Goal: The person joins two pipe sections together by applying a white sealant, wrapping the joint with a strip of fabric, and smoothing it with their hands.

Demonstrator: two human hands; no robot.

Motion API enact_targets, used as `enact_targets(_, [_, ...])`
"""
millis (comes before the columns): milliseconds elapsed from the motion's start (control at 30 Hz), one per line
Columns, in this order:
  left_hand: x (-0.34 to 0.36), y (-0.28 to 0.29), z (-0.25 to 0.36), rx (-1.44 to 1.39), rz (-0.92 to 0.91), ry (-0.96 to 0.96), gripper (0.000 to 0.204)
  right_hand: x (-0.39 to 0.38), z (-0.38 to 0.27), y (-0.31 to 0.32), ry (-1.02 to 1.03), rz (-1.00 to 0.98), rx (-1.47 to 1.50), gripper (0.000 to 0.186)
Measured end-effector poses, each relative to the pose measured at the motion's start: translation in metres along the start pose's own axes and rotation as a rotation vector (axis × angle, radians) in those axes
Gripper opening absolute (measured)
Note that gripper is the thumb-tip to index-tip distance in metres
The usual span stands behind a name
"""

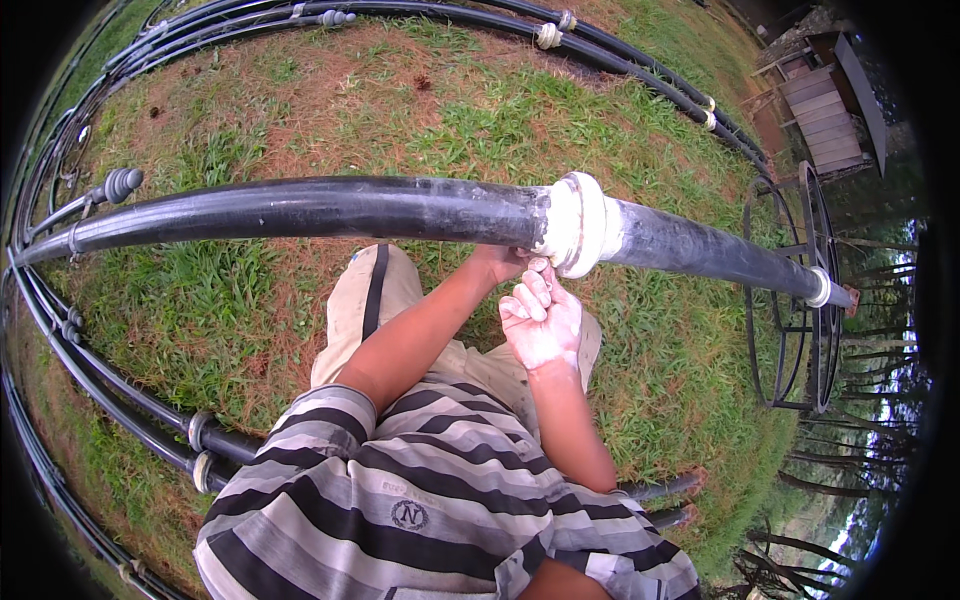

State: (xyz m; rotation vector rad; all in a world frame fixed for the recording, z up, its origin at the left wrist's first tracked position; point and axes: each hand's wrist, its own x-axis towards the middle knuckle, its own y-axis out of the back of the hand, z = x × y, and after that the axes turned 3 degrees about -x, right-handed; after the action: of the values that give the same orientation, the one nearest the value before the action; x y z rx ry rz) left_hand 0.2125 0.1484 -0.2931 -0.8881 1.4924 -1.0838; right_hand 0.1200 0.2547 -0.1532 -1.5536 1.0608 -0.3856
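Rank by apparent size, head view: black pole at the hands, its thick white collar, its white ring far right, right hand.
1. Black pole
2. White collar and right hand, too alike to rank
3. White ring

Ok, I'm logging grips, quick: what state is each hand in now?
Left hand: mostly hidden by the black pole; cannot be told.
Right hand: fingers curled, below the white collar; whether it holds anything cannot be told.

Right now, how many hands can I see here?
2: the left hand, partly hidden by the black pole; and the whitened right hand, fingers curled, just below the white collar in the picture.
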Motion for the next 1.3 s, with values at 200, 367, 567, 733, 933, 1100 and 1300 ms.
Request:
enact_targets(200, [-0.033,0.002,-0.012,0.218,-0.429,0.121,0.011,-0.055,-0.009,-0.017,0.031,-0.041,0.044,0.019])
enact_targets(367, [0.035,0.036,0.015,1.369,-0.438,-1.121,0.018,0.01,0.006,-0.009,0.019,-0.037,0.057,0.017])
enact_targets(567, [0.001,0.018,-0.008,0.107,-0.436,0.129,0.032,-0.038,0.0,-0.029,0.096,0.081,0.065,0.019])
enact_targets(733, [0.021,-0.012,0.013,0.28,-0.489,0.065,0.032,0.001,0.011,-0.016,0.039,-0.057,0.072,0.011])
enact_targets(933, [0.0,0.009,-0.004,0.21,-0.37,0.082,0.032,-0.022,-0.003,-0.023,0.044,0.01,0.019,0.012])
enact_targets(1100, [0.025,0.004,0.019,0.254,-0.29,-0.004,0.031,0.007,0.003,-0.009,0.003,0.097,-0.003,0.013])
enact_targets(1300, [0.004,-0.002,0.001,0.259,-0.388,0.073,0.031,-0.009,0.002,-0.02,0.123,0.183,-0.312,0.017])
